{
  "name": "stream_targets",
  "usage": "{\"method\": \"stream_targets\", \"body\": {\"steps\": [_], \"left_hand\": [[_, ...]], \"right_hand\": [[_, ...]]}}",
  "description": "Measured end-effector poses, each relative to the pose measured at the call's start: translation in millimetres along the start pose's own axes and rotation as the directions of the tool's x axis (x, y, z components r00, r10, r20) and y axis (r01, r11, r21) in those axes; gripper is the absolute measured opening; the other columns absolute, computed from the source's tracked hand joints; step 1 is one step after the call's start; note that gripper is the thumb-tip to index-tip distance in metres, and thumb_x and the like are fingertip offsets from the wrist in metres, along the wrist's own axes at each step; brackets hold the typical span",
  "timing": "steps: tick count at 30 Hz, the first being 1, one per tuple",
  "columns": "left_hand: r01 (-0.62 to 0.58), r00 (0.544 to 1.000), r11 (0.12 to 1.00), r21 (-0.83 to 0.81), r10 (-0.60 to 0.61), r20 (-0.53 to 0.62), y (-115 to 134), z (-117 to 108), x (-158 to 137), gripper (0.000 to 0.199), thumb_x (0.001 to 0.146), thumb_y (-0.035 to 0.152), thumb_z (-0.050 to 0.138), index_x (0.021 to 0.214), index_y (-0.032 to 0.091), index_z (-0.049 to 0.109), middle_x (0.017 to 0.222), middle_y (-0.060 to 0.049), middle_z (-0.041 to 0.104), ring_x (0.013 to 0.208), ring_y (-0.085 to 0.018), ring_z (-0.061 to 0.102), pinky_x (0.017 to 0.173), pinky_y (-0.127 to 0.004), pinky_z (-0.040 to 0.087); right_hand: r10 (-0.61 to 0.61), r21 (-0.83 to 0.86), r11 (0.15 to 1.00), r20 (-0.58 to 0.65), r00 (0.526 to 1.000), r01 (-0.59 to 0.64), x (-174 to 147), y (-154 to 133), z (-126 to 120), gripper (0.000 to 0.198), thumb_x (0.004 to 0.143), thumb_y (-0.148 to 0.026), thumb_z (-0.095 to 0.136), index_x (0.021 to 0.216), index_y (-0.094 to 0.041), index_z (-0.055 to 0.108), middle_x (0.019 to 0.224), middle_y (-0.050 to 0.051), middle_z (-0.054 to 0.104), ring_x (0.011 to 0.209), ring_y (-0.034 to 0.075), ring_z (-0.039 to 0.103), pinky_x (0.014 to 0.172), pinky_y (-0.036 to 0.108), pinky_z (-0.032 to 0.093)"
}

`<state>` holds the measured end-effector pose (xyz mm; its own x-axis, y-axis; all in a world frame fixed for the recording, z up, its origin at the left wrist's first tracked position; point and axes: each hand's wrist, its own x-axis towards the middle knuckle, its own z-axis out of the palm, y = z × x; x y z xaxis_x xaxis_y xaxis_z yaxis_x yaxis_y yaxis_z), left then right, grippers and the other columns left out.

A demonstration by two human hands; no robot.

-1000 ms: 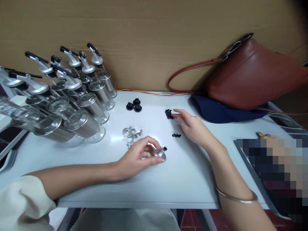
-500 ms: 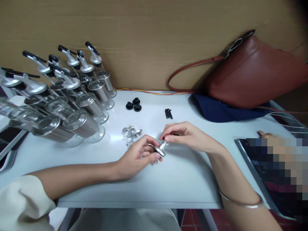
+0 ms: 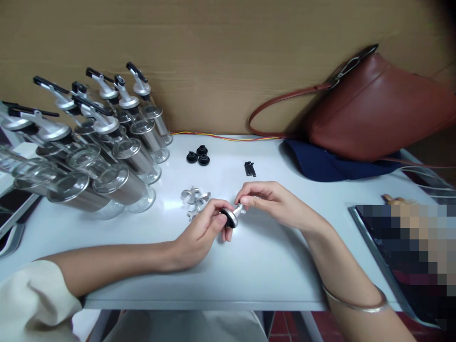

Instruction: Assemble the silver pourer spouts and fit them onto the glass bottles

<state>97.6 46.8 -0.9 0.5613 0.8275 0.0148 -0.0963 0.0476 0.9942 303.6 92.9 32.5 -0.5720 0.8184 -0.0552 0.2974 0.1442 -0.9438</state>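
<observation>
Above the table, my left hand (image 3: 201,235) is closed around the black stopper base of a silver pour spout (image 3: 232,217), which is tilted with its tube toward the right. My right hand (image 3: 276,203) pinches the tip of that tube between thumb and fingers; whether a small part is also in the pinch is hidden. Just beyond my left hand lie several loose silver spout tops (image 3: 192,194). Three black rubber stoppers (image 3: 203,159) sit farther back. Small black flaps (image 3: 250,169) lie beyond my right hand.
Several glass bottles (image 3: 124,183) with pour spouts crowd the left side. At the back right, a brown bag (image 3: 366,104) rests on dark blue cloth (image 3: 309,164). A dark-screened device (image 3: 370,247), partly pixelated, lies at the right edge. Cardboard (image 3: 221,66) stands behind the table.
The pour spout has turned in my left hand, so its black base now shows and the silver disc faces right. My right hand stays at the tube's tip.
</observation>
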Motion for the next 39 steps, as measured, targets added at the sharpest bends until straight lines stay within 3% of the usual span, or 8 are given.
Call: {"method": "stream_targets", "body": {"steps": [7,11,13,17,23,28,34,39], "left_hand": [[-0.02,0.999,1.0,-0.01,0.02,-0.035,0.4,0.8,-1.2,0.025,0.09,0.038,0.06,0.102,0.021,0.047,0.092,-0.002,0.051,0.08,-0.013,0.052,0.073,-0.028,0.043],[-0.031,0.999,0.999,-0.034,0.031,-0.009,1.9,0.9,-1.4,0.025,0.098,0.044,0.041,0.104,0.02,0.044,0.076,0.001,0.052,0.073,-0.014,0.053,0.074,-0.031,0.044],[-0.034,0.999,0.997,-0.066,0.034,0.001,1.9,0.9,-1.7,0.028,0.099,0.046,0.036,0.104,0.019,0.042,0.077,0.0,0.056,0.075,-0.015,0.056,0.077,-0.032,0.045],[-0.019,0.998,0.991,-0.13,0.026,0.053,0.8,0.7,-2.2,0.025,0.095,0.042,0.05,0.105,0.02,0.042,0.089,-0.003,0.058,0.082,-0.015,0.059,0.079,-0.032,0.046],[0.023,1.0,0.995,-0.095,-0.024,-0.01,0.9,0.2,-1.4,0.034,0.08,0.021,0.071,0.098,0.023,0.042,0.092,0.001,0.05,0.081,-0.012,0.055,0.077,-0.028,0.043],[0.103,0.994,0.985,-0.139,-0.099,0.041,-0.7,-1.5,-1.8,0.027,0.09,0.034,0.06,0.096,0.022,0.036,0.083,0.003,0.055,0.067,-0.01,0.056,0.071,-0.029,0.042],[0.128,0.986,0.976,-0.175,-0.106,0.128,-0.5,-3.5,-0.4,0.034,0.088,0.046,0.059,0.101,0.022,0.039,0.08,0.003,0.057,0.065,-0.011,0.058,0.069,-0.03,0.042],[0.15,0.979,0.986,-0.073,-0.138,0.148,1.2,-3.3,2.8,0.027,0.085,0.037,0.063,0.098,0.019,0.048,0.081,0.002,0.052,0.064,-0.01,0.055,0.069,-0.029,0.042]], "right_hand": [[-0.023,0.015,1.0,-0.036,0.999,0.023,0.3,-4.2,3.2,0.02,0.088,-0.033,0.058,0.077,-0.017,0.064,0.074,0.001,0.063,0.071,0.015,0.054,0.068,0.027,0.04],[-0.019,0.054,0.998,-0.039,0.999,0.021,0.5,-2.9,4.3,0.021,0.089,-0.033,0.057,0.078,-0.017,0.064,0.075,0.002,0.063,0.072,0.015,0.054,0.069,0.028,0.04],[-0.016,0.076,0.997,-0.042,0.999,0.019,0.4,-2.5,4.8,0.022,0.089,-0.034,0.057,0.078,-0.017,0.064,0.074,0.001,0.062,0.071,0.015,0.053,0.068,0.028,0.04],[-0.036,0.106,0.994,-0.04,0.999,0.04,0.3,-3.9,5.9,0.023,0.089,-0.036,0.058,0.078,-0.017,0.063,0.074,0.001,0.063,0.071,0.015,0.053,0.069,0.028,0.04],[-0.032,0.042,0.999,-0.021,0.999,0.033,2.4,-4.2,8.9,0.03,0.091,-0.045,0.055,0.078,-0.017,0.059,0.073,0.001,0.058,0.07,0.014,0.05,0.066,0.026,0.038],[0.006,-0.024,1.0,0.052,0.999,-0.005,4.5,-4.2,12.9,0.035,0.095,-0.047,0.046,0.074,-0.018,0.053,0.066,-0.003,0.048,0.063,0.013,0.043,0.06,0.025,0.034],[0.064,0.105,0.99,0.223,0.973,-0.089,3.0,-9.0,13.3,0.045,0.091,-0.055,0.045,0.066,-0.017,0.051,0.059,-0.003,0.048,0.057,0.011,0.036,0.055,0.025,0.029],[0.111,0.098,0.987,0.163,0.98,-0.128,2.1,-9.4,13.3,0.049,0.088,-0.054,0.05,0.057,-0.017,0.052,0.051,-0.005,0.041,0.052,0.009,0.032,0.051,0.024,0.029]]}}
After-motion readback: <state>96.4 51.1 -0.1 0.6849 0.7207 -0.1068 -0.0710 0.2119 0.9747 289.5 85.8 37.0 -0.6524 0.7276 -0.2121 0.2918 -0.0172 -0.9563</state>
